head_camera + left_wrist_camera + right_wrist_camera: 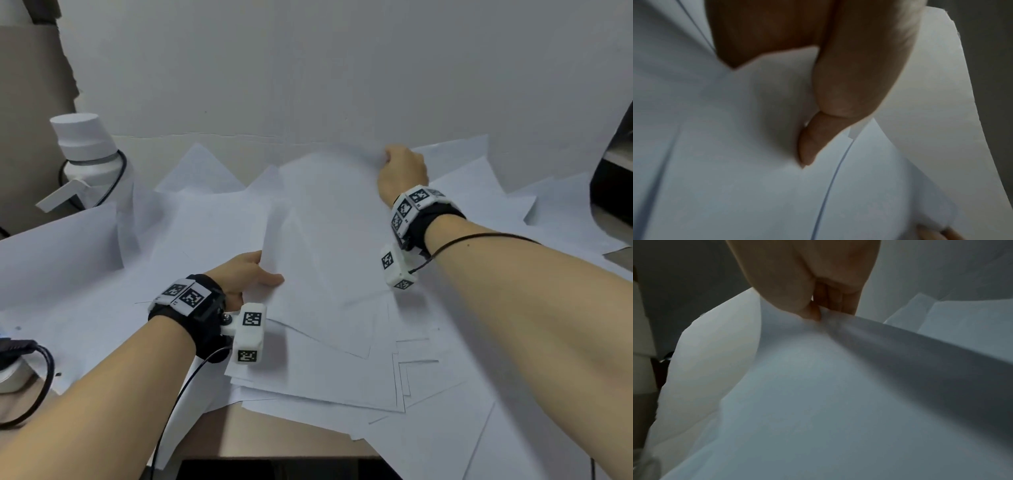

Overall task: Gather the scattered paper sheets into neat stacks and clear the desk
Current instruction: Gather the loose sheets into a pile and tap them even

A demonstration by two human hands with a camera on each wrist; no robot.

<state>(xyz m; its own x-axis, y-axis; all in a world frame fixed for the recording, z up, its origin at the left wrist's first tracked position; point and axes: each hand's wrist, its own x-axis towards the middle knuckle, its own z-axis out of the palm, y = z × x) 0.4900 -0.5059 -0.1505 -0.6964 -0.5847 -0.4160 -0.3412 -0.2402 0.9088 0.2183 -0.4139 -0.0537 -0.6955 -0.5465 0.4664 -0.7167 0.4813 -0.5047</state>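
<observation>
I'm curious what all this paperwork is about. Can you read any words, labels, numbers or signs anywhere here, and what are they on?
No readable text anywhere.
Paper sheets: blank, no print visible.
Wristbands: black-and-white square code patterns only, no letters or digits.
White bottle: no label visible.
Both wrist views: blurred, showing only plain paper held by the left hand and right hand.

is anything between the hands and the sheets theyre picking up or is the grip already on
Nothing visible stands in the way. The left hand already holds the near left edge of the lifted sheets, thumb on top, and the right hand pinches their far corner. Loose paper lies under them on the desk.
</observation>
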